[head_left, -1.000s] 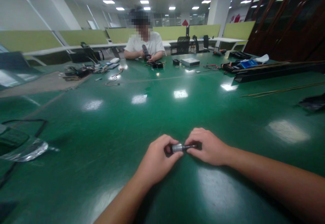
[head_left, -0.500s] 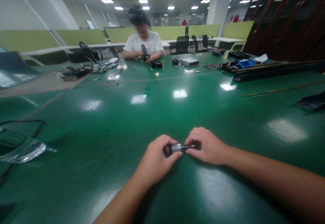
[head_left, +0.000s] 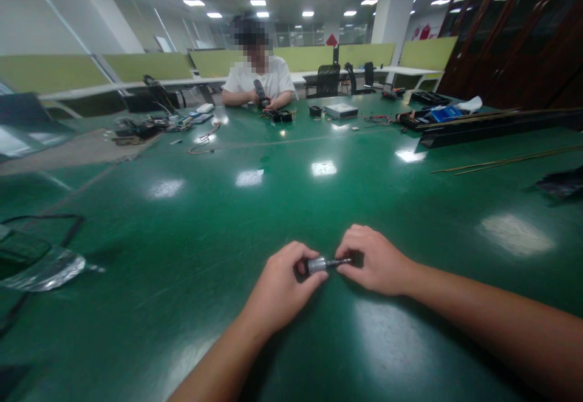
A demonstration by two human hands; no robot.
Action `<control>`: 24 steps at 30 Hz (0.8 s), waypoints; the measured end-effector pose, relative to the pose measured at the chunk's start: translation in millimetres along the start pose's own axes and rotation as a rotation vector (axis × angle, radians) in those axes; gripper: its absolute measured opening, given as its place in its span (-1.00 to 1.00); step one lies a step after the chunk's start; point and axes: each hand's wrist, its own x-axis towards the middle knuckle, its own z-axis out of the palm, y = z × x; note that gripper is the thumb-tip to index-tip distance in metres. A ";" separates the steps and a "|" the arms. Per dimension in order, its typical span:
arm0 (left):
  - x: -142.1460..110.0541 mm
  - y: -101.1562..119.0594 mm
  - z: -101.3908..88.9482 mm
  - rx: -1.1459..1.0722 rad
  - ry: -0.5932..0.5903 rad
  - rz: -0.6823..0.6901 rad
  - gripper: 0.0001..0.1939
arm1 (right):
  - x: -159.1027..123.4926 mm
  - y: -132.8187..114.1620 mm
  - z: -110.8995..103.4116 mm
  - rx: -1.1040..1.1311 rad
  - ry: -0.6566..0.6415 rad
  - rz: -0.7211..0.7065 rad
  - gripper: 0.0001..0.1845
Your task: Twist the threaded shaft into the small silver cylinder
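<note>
My left hand (head_left: pixel 283 280) is closed round a silver cylinder (head_left: pixel 317 265), with thumb and forefinger on its sides. From the cylinder's right end a thin dark shaft (head_left: pixel 334 263), which looks like a drill bit, points right. My right hand (head_left: pixel 376 262) curls about the far part of this shaft, thumb below and forefinger above. Its other fingers are partly hidden. Both hands rest low over the green table (head_left: pixel 291 214), and the piece lies nearly level between them.
Across the table sits a person (head_left: pixel 257 80) in white, holding a dark tool (head_left: pixel 261 93). Electronic parts (head_left: pixel 150 126) lie at the far left, a clear plastic item (head_left: pixel 45 265) at the near left. Thin rods (head_left: pixel 505 162) and a black channel (head_left: pixel 483 129) lie at right.
My right hand has shifted slightly right along the shaft, so a little more of it shows between the hands. My left hand keeps its hold on the cylinder.
</note>
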 end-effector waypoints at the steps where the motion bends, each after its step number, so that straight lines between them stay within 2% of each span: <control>1: 0.0 -0.1 -0.1 -0.001 0.000 -0.003 -0.86 | -0.2 0.2 0.2 0.002 0.001 0.000 -0.89; 14: 0.3 -0.7 -2.2 0.010 0.021 -0.007 -0.87 | 0.4 0.0 -1.1 -0.024 0.010 0.044 -0.92; 24: -0.3 -1.0 -3.1 -0.002 0.031 -0.048 -0.87 | 3.0 12.5 -9.3 -0.025 -0.022 0.041 -0.93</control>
